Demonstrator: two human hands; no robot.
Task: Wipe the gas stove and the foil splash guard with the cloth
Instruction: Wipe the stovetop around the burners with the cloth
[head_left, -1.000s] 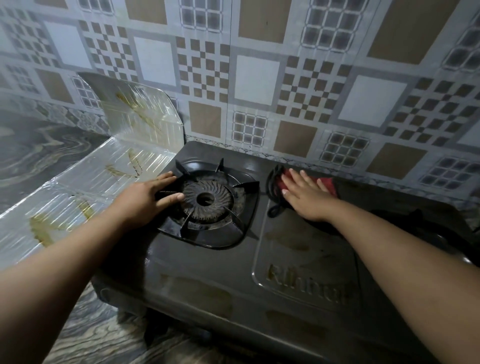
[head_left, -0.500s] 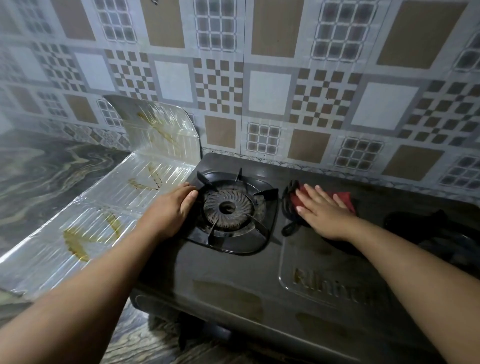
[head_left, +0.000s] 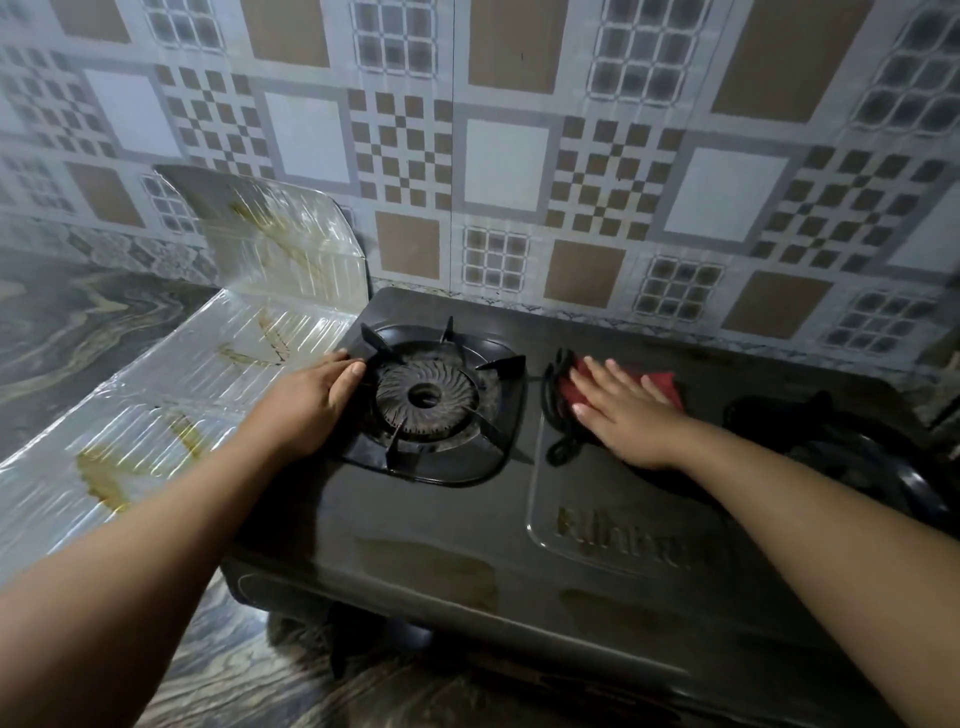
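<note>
Right hand (head_left: 631, 418) lies flat, fingers straight, pressing the soft red cloth (head_left: 662, 387) onto the dark steel gas stove (head_left: 457, 525) between burners. Left hand (head_left: 311, 405) braces the black pan support (head_left: 506, 364). Crinkled silver foil splash guard (head_left: 171, 410), stove's left: likely flimsy, wipe lightly.

Bare stove top (head_left: 441, 525) lies open; pan support (head_left: 498, 366) prongs jut up

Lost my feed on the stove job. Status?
Right hand flat on the red cloth, mid black gas stove. Left hand rests at the burner grate edge. Stained foil splash guard untouched. Nothing blocking.
</note>
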